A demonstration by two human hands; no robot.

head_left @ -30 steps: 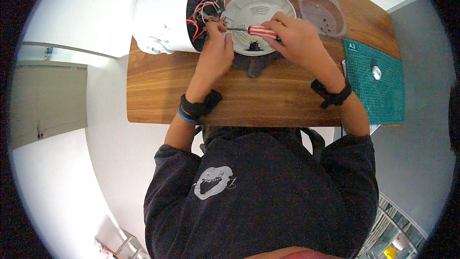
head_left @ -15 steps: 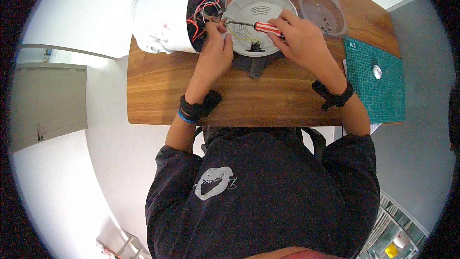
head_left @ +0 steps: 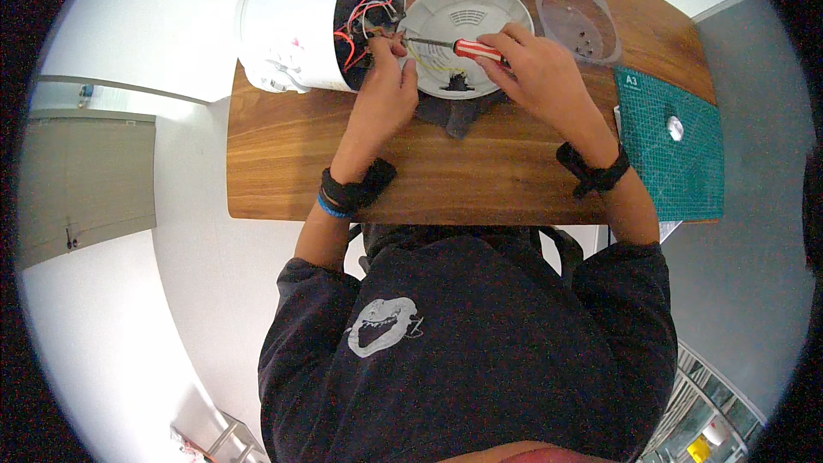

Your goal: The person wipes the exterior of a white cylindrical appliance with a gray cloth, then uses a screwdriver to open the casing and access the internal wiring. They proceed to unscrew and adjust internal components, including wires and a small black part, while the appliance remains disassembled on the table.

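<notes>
Head view: right hand, grip clamped on screwdriver above round cover; left hand by red wires at white housing, worktop's far left, grip unclear; likely loosening or fastening; calls for steady tip

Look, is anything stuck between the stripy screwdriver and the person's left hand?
Nothing visible is. The right hand holds the striped screwdriver, and its shaft reaches toward the left hand at the white container's mouth. The pale cover lies beneath the shaft, not across its path. The shaft's tip is hard to make out.
</notes>
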